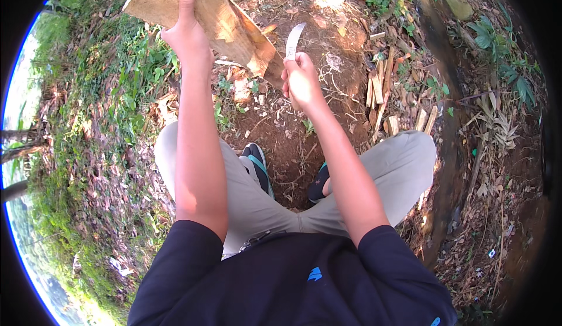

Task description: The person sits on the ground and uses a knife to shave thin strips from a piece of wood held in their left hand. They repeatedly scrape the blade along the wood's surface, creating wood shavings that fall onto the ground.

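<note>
My left hand [190, 39] grips a broad wooden board [225, 24] at the upper left, thumb lying on its face and the other fingers mostly hidden. The board is pale and rough, slanting down toward the middle, with a lighter, freshly cut-looking patch near its lower end. My right hand [302, 81] is closed around the handle of a small curved knife [294, 40]. Its blade points up and bends to the right, just beside the board's lower end and apart from it. The handle is hidden in my fist.
Split wood sticks [379, 86] lie on the ground to the right, and small chips [263, 106] are scattered on the soil before my feet. A dark narrow channel [448, 121] runs down the right side. Green plants [132, 86] and dry leaves cover the left.
</note>
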Demonstrator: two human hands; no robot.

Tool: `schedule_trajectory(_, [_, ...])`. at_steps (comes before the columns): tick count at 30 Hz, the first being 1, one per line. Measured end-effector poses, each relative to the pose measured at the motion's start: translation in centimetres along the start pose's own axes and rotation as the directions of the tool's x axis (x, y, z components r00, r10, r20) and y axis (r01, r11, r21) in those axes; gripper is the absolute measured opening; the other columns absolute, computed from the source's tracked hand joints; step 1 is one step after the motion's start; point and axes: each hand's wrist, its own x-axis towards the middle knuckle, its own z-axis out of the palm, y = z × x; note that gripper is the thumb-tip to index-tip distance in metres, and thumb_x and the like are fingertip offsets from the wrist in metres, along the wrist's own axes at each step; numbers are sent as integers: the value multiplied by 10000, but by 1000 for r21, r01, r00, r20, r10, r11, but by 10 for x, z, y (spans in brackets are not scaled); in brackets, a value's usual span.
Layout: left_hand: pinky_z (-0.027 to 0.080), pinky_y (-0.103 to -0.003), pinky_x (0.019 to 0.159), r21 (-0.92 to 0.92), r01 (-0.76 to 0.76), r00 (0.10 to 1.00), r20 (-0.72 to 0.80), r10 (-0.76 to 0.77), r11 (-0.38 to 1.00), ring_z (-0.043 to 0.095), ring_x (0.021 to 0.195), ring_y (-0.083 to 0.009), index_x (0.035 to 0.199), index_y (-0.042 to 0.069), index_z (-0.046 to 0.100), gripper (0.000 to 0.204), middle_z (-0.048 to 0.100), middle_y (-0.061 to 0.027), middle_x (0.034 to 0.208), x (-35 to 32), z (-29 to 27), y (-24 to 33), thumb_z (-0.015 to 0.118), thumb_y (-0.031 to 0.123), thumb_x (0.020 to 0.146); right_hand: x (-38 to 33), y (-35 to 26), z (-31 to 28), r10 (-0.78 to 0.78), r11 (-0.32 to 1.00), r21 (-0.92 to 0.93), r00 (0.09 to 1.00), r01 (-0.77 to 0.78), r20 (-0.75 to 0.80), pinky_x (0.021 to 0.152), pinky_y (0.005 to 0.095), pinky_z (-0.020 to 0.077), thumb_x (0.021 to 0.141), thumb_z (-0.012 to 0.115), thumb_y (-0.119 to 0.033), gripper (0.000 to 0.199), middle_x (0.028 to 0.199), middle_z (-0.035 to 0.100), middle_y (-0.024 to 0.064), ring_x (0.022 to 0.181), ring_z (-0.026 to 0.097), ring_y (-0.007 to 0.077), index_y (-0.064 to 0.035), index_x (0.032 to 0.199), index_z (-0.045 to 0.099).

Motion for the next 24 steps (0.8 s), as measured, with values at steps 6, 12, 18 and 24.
schedule_trajectory(6, [476, -385, 1018, -17, 40, 989, 144, -37, 999, 578, 1133, -219, 1305, -64, 438, 666, 563, -138, 1238, 7, -9, -6, 732, 333, 859, -17, -10, -63, 175, 925, -355, 981, -133, 86, 474, 288, 466, 943, 461, -78, 323, 805, 530, 61, 563, 553, 134, 15, 1252, 438])
schedule_trajectory(12, [451, -412, 1057, -31, 113, 954, 284, -99, 993, 552, 1174, -256, 1340, -28, 394, 724, 535, -124, 1238, 9, -13, -11, 714, 402, 853, -24, 20, -114, 108, 607, -795, 992, -14, 65, 753, 427, 549, 931, 485, -152, 381, 907, 673, 211, 800, 681, 316, -27, 1285, 542])
schedule_trajectory(18, [447, -434, 1063, -75, 115, 965, 246, -93, 991, 555, 1172, -251, 1332, -8, 425, 597, 546, -103, 1264, -6, 5, -10, 660, 354, 919, -10, 94, -67, -444, 640, -705, 896, 305, -15, 741, 452, 506, 954, 518, -168, 413, 834, 645, 238, 758, 628, 413, -23, 1341, 522])
schedule_trajectory(24, [450, -422, 1060, -37, 93, 966, 246, -81, 995, 549, 1182, -240, 1331, -2, 452, 540, 558, -94, 1286, -9, 5, -5, 635, 328, 944, -9, 132, -53, -70, 676, -737, 995, -8, -75, 797, 520, 475, 958, 448, -110, 429, 909, 610, 305, 841, 614, 456, -16, 1375, 473])
